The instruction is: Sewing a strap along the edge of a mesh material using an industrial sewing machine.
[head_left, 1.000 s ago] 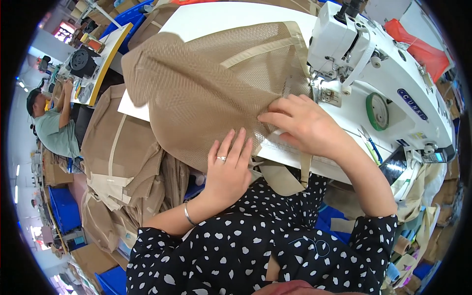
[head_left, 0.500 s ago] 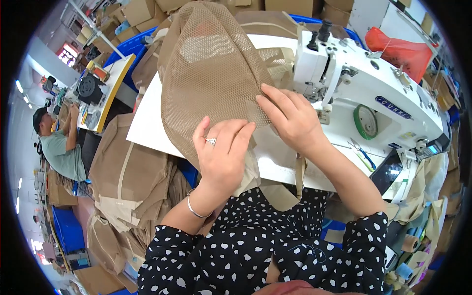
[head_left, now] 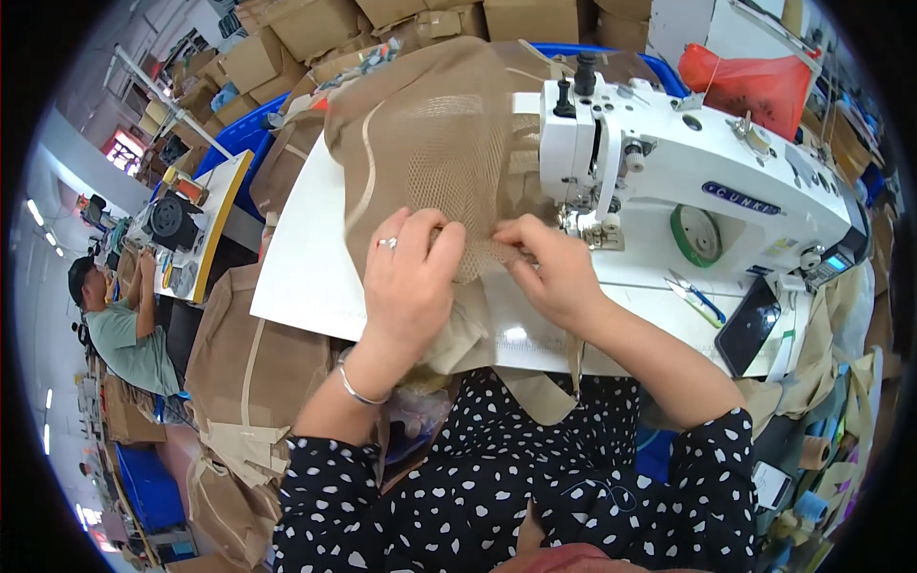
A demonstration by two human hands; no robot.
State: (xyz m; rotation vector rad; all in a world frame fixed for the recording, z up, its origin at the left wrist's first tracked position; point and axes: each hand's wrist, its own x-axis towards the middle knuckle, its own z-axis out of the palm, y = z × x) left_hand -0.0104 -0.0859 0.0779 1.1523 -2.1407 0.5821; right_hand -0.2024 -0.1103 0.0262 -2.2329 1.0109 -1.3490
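Mesh: pinched, I judge, in left hand, right hand; slack could snag on sewing machine beside right fingers.

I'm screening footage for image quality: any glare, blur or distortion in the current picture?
All in the head view: a glare spot on the glossy white sewing table near its front edge; the brown mesh fabric slightly smeared, apparently by motion; the yellow-edged white workbench at left leaning with fisheye distortion; corners black.
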